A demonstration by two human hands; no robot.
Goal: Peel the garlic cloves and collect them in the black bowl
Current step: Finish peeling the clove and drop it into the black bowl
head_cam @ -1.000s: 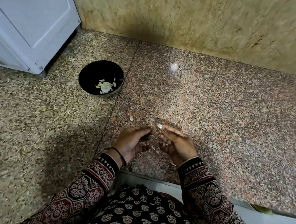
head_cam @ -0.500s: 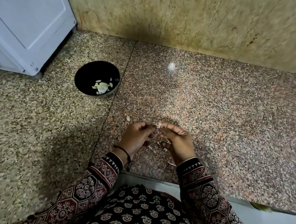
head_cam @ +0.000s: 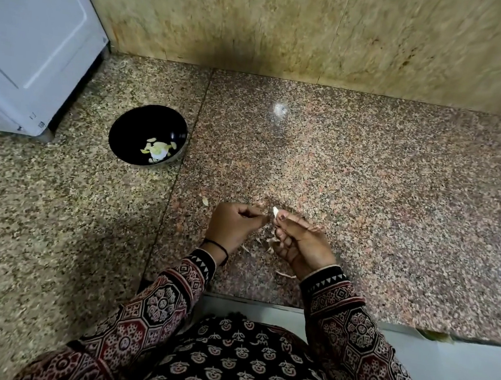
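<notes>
- Far-left corner of the countertop (head_cam: 366, 185): white appliance (head_cam: 36, 46), only partly in frame, standing against the wall (head_cam: 259, 22).
- Just right of the appliance, left half of the countertop: black bowl (head_cam: 127, 122), upright, near a seam (head_cam: 185, 153) in the stone but left of it.
- Inside the bowl, on the side nearer the person: small cluster of pale peeled cloves (head_cam: 156, 150); count unclear.
- Right of the seam, between the bowl and the hands: one loose skin flake (head_cam: 205, 200) on the stone.
- Near the front edge, centre: left hand (head_cam: 233, 225), fingers curled in, thumb and forefinger tips together just beside the clove; cannot tell if they pinch a bit of skin. Dark thread band on the wrist.
- Between the two hands, above the stone: garlic clove (head_cam: 275, 212), white tip sticking up, well apart from the bowl.
- Touching the clove from the right: right hand (head_cam: 302, 244), thumb and forefinger pinching the garlic clove, other fingers curled.
- Under and around the hands: scattered garlic skins (head_cam: 285, 274) on the stone.
- Behind the hands, toward the back edge: bright light reflection (head_cam: 280, 110) on the stone.
- Front edge: patterned sleeves (head_cam: 352, 328) reaching over it.
</notes>
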